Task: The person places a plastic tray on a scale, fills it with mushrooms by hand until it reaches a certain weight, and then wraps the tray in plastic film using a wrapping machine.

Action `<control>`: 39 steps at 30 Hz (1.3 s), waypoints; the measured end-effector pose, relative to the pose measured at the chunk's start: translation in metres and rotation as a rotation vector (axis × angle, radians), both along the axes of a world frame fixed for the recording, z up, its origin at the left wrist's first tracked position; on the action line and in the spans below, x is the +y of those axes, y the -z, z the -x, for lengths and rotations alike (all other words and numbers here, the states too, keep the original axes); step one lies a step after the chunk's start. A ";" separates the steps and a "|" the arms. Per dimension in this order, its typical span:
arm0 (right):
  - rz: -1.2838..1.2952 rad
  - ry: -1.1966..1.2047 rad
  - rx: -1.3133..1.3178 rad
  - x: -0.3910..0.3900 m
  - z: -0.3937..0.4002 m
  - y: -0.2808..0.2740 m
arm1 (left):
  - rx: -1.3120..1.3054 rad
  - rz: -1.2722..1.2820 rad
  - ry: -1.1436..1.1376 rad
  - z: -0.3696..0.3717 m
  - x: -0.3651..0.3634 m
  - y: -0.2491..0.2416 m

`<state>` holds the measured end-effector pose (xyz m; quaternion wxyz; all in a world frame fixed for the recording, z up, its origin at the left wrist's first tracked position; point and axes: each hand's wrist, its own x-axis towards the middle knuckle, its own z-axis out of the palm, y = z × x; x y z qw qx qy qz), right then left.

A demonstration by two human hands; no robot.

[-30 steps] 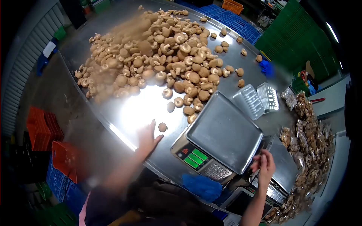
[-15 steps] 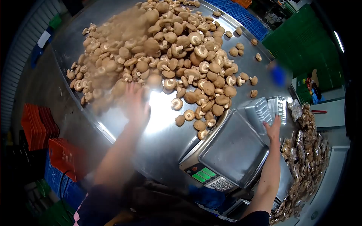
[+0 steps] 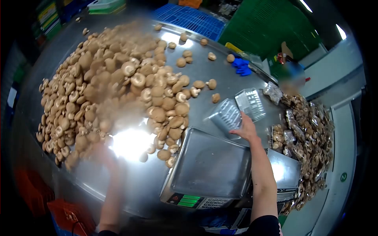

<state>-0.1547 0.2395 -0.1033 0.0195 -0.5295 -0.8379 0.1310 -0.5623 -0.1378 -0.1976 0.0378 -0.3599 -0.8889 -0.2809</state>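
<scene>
At tray [image 3: 225,115], right hand [image 3: 247,129], earlier beside scale [image 3: 212,163]

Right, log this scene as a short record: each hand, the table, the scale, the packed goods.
Left hand: blurred, near the loose mushroom pile; finger pose unclear
Right hand: at the edge of a clear plastic tray; firmness of grip unclear
Table: metal, bearing the pile
Scale: flat pan, green display lit, digits unreadable
Packed goods: bagged mushrooms, heaped beyond the scale, on the right-hand side
</scene>
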 end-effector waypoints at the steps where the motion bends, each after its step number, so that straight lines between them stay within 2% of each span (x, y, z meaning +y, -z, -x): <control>1: -0.004 0.022 -0.007 -0.002 0.003 -0.003 | -0.010 -0.070 0.003 -0.009 -0.004 -0.004; 4: 0.001 0.078 -0.048 -0.012 0.009 -0.012 | -0.299 -0.386 -0.010 -0.038 0.000 -0.022; 7: -0.095 0.069 -0.014 -0.019 0.006 -0.008 | -0.386 -0.242 -0.063 -0.060 -0.004 -0.046; 8: -0.157 0.041 -0.005 -0.021 0.006 -0.005 | -0.203 -0.278 0.108 -0.055 -0.012 -0.035; 11: -0.171 0.045 -0.021 -0.027 0.009 -0.012 | -0.435 -0.295 0.016 -0.069 -0.007 -0.069; 14: -0.285 -0.043 -0.020 -0.032 0.009 -0.008 | -0.407 -0.287 0.021 -0.072 -0.015 -0.096; 17: -0.266 -0.117 -0.079 -0.033 0.012 -0.013 | -0.389 -0.294 0.022 -0.068 -0.030 -0.105; 19: -0.282 -0.147 -0.007 -0.036 0.011 -0.018 | -0.395 -0.307 0.000 -0.065 -0.039 -0.108; 22: -0.344 -0.073 0.019 -0.020 0.000 -0.014 | -0.503 -0.349 -0.014 -0.062 -0.048 -0.114; 23: -0.366 -0.035 0.009 -0.012 -0.002 -0.007 | -0.649 -0.394 -0.045 -0.065 -0.048 -0.123; 24: -0.516 -0.050 0.052 -0.033 0.022 -0.040 | -0.789 -0.442 -0.088 -0.068 -0.048 -0.135; 27: -0.293 -0.019 0.489 -0.100 0.096 -0.101 | -0.884 -0.320 0.048 -0.059 -0.049 -0.142; 29: 0.137 -0.221 0.675 -0.152 0.137 -0.095 | -1.040 -0.626 0.261 -0.043 -0.052 -0.091; 30: 0.241 -0.405 0.579 -0.180 0.158 -0.089 | -1.191 -0.644 0.266 -0.043 -0.050 -0.103; 31: 0.359 -0.589 0.479 -0.206 0.176 -0.081 | -1.058 -0.398 0.340 -0.038 -0.053 -0.109; 32: 0.492 -0.611 0.485 -0.228 0.194 -0.069 | -0.901 -0.170 0.423 -0.034 -0.058 -0.115; 33: 0.631 -0.637 0.490 -0.247 0.208 -0.057 | -1.300 -0.079 0.246 -0.027 -0.069 -0.119; 34: 0.799 -0.552 0.591 -0.260 0.217 -0.047 | -1.107 -0.154 0.366 -0.022 -0.088 -0.103; 37: 1.094 -0.162 0.722 -0.293 0.235 -0.012 | -1.357 -0.265 -0.092 -0.015 -0.133 -0.106; 38: 1.035 -0.232 0.518 -0.304 0.238 -0.006 | -1.041 -0.172 0.147 -0.009 -0.155 -0.094; 39: 1.119 -0.237 0.496 -0.322 0.238 0.011 | -0.928 -0.098 0.246 -0.004 -0.177 -0.079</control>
